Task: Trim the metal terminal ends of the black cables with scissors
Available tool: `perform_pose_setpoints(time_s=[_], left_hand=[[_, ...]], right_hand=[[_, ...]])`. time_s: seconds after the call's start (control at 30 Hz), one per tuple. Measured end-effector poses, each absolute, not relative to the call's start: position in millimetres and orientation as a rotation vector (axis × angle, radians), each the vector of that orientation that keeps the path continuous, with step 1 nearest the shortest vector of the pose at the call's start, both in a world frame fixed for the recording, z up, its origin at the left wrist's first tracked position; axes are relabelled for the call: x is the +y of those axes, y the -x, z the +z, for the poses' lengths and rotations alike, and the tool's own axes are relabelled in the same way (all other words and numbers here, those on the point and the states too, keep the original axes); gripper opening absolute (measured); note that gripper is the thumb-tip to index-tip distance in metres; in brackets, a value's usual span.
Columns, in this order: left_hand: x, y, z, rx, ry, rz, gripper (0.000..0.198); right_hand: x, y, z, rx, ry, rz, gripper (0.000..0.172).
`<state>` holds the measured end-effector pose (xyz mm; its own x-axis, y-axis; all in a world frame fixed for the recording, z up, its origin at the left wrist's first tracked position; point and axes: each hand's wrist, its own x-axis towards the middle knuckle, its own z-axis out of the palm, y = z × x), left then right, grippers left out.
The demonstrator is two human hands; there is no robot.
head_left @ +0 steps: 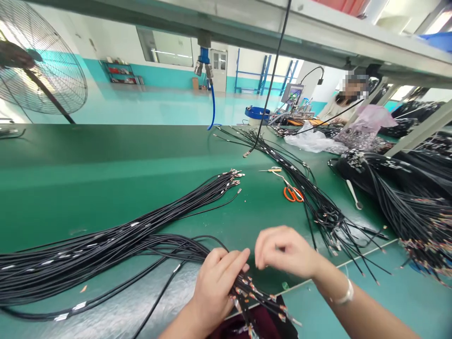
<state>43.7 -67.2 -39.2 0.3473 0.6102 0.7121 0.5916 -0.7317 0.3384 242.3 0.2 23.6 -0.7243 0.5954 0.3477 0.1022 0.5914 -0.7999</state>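
Observation:
My left hand is closed round a bundle of thin black cables near the front edge of the table. Their stripped ends, with coloured wires, stick out to the right of my fingers and hang over the edge. To the right of it, my right hand is raised above the table, its fingers curled in against the thumb. Nothing shows between them, and it is apart from the cables. A larger bundle of black cables with white labels lies to the left, its metal connectors pointing to the back.
Orange-handled scissors, a thin yellow-handled tool and a white-handled brush lie on the green table. More cables and a thick pile are at right. A black cable hangs down. A person sits behind.

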Motion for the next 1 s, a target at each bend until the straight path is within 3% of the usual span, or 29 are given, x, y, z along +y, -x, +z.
perform_pose_setpoints(time_s=[0.1, 0.2, 0.33, 0.47, 0.77, 1.0], left_hand=[[-67.9, -45.9, -34.8, 1.226, -2.577, 1.389, 0.035], [-66.7, -46.5, -35.9, 1.196, -2.604, 1.383, 0.033], [-64.6, -44.8, -45.2, 1.142, -2.655, 1.178, 0.036], [-64.9, -43.8, -49.5, 1.163, -2.647, 1.085, 0.035], [-61.9, -42.4, -45.5, 1.072, -2.621, 1.161, 0.031], [-59.9, -42.9, -44.7, 1.08, -2.645, 1.164, 0.029]], right_hand=[[64.2, -244.9, 3.4, -2.2, 1.043, 0.678, 0.014], [129.6, -234.9, -23.4, -2.212, 1.149, 0.547, 0.023], [178.4, -218.5, -42.4, -2.334, 1.155, 0.556, 0.014], [180.9, -223.1, -34.5, -2.355, 1.164, 0.713, 0.011], [113.5, -257.8, 28.8, -1.932, 1.172, 1.472, 0.033], [70.5, -246.2, 52.3, -1.691, 1.06, 1.687, 0.035]])
